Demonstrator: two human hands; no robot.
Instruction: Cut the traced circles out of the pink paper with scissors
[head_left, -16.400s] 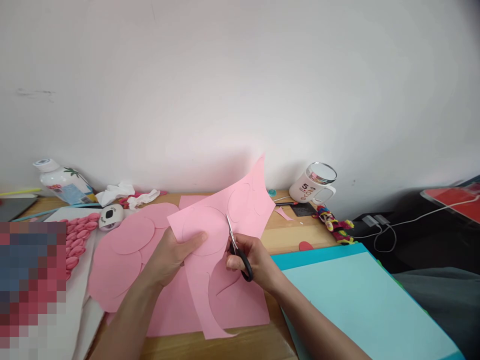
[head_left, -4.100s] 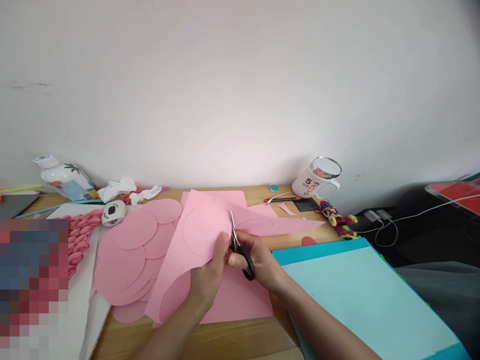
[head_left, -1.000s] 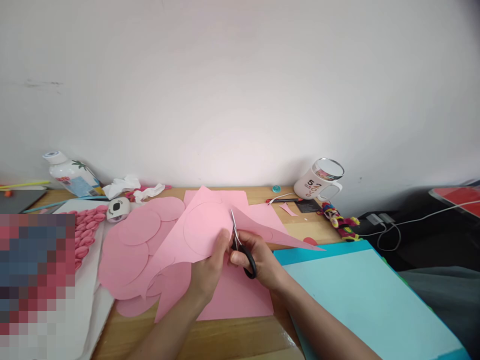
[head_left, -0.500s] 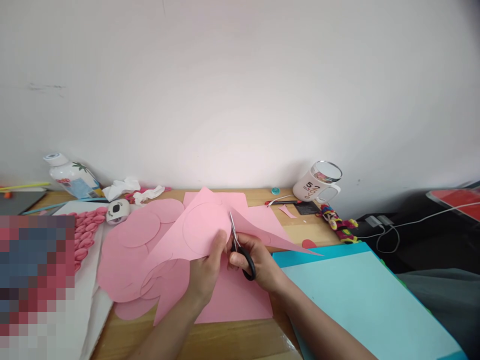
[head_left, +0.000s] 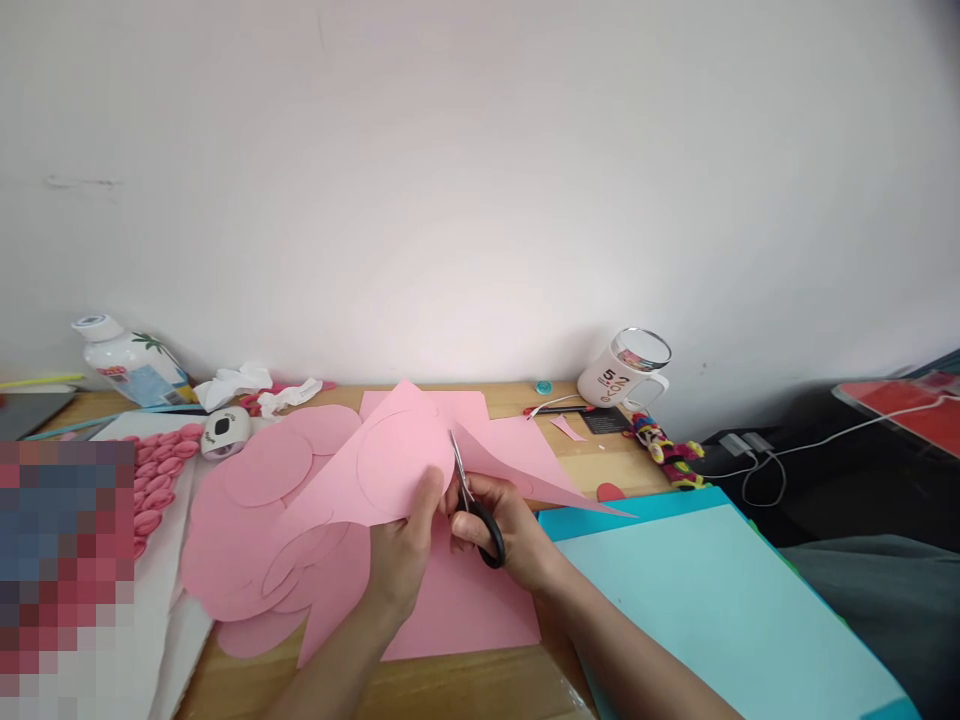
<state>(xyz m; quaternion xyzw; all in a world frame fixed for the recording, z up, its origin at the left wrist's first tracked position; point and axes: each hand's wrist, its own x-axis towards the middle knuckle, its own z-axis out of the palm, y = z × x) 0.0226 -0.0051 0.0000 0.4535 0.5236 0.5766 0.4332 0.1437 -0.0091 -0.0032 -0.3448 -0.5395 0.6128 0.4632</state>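
My left hand (head_left: 405, 555) pinches a pink paper sheet (head_left: 390, 465) with a circle drawn on it, holding it up off the desk. My right hand (head_left: 506, 530) grips black-handled scissors (head_left: 471, 500), whose blades point up into the sheet along the circle's right side. A pointed offcut of the same sheet (head_left: 555, 480) hangs to the right. Several cut pink circles (head_left: 262, 470) lie stacked to the left, and another pink sheet (head_left: 457, 610) lies flat under my hands.
A light blue paper stack (head_left: 720, 610) covers the desk at right. By the wall stand a white mug (head_left: 626, 375), a white bottle (head_left: 127, 360), a small punch (head_left: 223, 430), crumpled tissue (head_left: 232, 385) and a colourful toy (head_left: 664, 450). Cables (head_left: 757, 465) lie far right.
The pink sheet has turned anticlockwise in my left hand as the scissors cut along the circle; the offcut now hangs lower to the right.
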